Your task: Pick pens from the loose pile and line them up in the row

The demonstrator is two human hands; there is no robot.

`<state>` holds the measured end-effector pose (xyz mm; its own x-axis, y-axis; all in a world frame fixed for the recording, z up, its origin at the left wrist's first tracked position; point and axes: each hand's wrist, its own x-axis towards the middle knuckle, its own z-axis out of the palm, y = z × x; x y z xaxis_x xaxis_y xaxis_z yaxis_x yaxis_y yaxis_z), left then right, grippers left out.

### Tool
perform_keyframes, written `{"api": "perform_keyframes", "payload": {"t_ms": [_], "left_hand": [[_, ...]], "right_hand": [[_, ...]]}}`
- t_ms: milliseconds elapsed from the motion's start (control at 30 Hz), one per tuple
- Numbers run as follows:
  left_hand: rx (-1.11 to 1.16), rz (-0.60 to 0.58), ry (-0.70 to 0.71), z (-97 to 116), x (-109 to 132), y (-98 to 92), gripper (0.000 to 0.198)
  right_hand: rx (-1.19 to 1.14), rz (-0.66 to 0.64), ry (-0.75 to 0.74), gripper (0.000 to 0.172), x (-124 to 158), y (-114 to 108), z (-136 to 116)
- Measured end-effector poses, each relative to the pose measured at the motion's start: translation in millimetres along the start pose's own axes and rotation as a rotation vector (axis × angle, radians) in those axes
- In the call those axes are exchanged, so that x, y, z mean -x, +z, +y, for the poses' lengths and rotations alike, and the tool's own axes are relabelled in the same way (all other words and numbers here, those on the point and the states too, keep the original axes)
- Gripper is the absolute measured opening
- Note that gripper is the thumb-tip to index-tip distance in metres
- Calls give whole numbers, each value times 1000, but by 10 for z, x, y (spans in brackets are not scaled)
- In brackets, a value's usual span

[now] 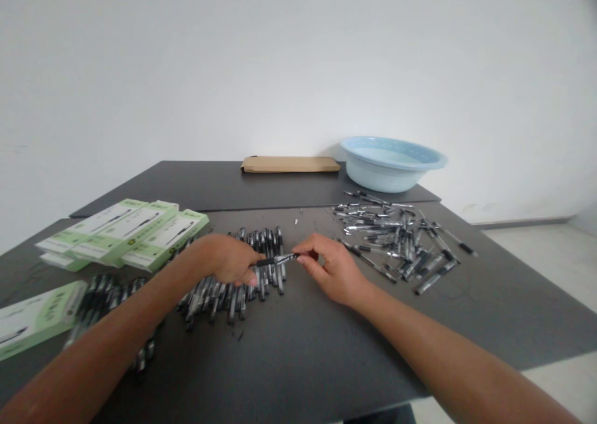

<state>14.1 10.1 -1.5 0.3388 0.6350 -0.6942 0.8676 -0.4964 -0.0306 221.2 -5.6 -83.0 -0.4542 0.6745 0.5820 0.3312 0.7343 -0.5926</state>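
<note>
My left hand (228,259) and my right hand (332,268) hold one black pen (278,260) between them, level above a dark table (303,349). The left hand's fingers are curled round the pen's left end. The right hand pinches its right end between thumb and forefinger. Just behind and under the left hand lies a row of several black pens (242,281). To the right of my right hand a loose heap of pens and pen parts (396,237) is scattered.
Green and white pen boxes (125,232) are stacked at the left, another box (32,317) lies nearer the left edge with more pens (105,293) beside it. A light blue basin (390,163) and a brown envelope (290,164) sit at the back by the white wall.
</note>
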Motion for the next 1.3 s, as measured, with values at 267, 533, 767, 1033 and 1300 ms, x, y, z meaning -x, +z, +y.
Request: {"api": "perform_keyframes", "payload": {"t_ms": [267,533,767,1033,1300], "left_hand": [[10,8,-12,24,43,-20,50],[4,15,-8,19,29,-7,49],[-3,40,3,-22,-13,31,49],[3,29,1,-16,0,23,49],[-9,43,-9,-21,0,34,48]], "right_hand": [[51,-5,-27,13,-2,-9,0],[67,-8,-68,12,3,-20,-6],[62,-20,-68,13,0,-21,-2],[91,-14,-80,14,9,-22,-1],[199,-49,-113,17,17,-34,13]]}}
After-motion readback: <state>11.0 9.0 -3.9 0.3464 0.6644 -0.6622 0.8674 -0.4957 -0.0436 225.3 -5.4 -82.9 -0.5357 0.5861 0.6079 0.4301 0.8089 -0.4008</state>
